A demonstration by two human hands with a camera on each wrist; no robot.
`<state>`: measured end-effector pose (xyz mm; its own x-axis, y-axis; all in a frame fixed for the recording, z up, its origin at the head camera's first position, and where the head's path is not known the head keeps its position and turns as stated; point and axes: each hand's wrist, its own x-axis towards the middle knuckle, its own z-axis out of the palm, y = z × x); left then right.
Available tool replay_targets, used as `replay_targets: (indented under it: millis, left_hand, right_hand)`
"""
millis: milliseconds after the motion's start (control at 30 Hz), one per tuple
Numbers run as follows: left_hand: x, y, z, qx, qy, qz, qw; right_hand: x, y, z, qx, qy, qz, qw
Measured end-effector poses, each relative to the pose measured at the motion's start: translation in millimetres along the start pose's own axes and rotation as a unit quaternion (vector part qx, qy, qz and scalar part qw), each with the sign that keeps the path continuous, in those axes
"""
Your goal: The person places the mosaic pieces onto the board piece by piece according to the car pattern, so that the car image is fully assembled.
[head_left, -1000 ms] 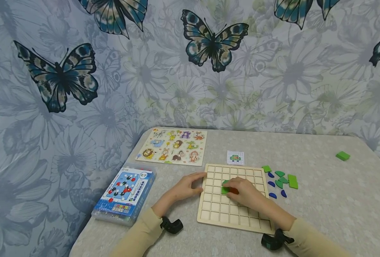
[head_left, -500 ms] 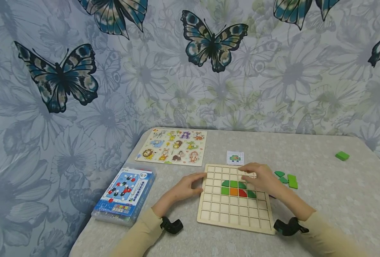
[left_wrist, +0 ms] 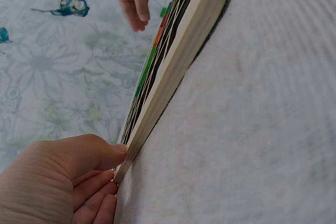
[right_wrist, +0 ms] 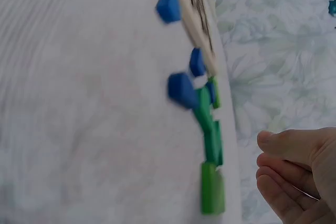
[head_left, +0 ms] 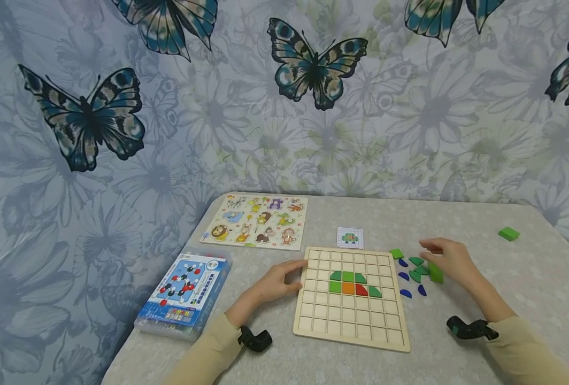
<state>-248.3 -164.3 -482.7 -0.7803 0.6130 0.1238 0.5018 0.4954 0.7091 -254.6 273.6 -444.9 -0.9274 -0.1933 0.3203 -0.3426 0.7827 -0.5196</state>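
Note:
A wooden grid board [head_left: 342, 321] lies on the table. In its middle rows sit green, light green, orange and red pieces, among them an orange square [head_left: 348, 288] and a red quarter-round [head_left: 361, 290]. My left hand [head_left: 276, 280] rests at the board's left edge, thumb and forefinger spread apart and touching its side. To the right of the board, my right hand [head_left: 450, 262] hovers over the loose pieces with loosely bent fingers and nothing between them. Below it is a light green rectangle [head_left: 436, 274], partly covered in the head view. Dark green leaf-shaped pieces [head_left: 415, 276] and blue half-rounds [head_left: 406, 293] lie nearby.
A small pattern card [head_left: 350, 238] lies behind the board. At the back left is an animal puzzle [head_left: 258, 220], with a blue-labelled plastic case [head_left: 183, 294] in front of it. Another light green block [head_left: 509, 233] lies far right. The patterned wall [head_left: 390, 149] borders the table.
My right hand has left the pieces on the board and moved right, out over the loose pieces, uncovering the board's coloured pattern. The left hand stays at the board's edge.

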Motion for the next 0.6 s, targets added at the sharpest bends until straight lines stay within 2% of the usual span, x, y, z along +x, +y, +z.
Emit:
replay_targets:
  millis: [200, 433, 600]
  left_hand:
    - [-0.4, 0.2, 0.2, 0.002, 0.001, -0.001, 1.0000]
    - [-0.1, 0.9, 0.5, -0.002, 0.003, -0.001, 1.0000]
    - [0.1, 0.4, 0.7, -0.002, 0.004, -0.009, 1.0000]
  right_hand:
    - [-2.4, 14.7, 9.7, -0.015, -0.012, 0.036, 0.999]
    - [-4.7, 20.5, 18.3, -0.037, -0.006, 0.015, 0.999]
    - [-4.4, 16.8, 21.2, -0.033, -0.001, 0.005, 0.999]
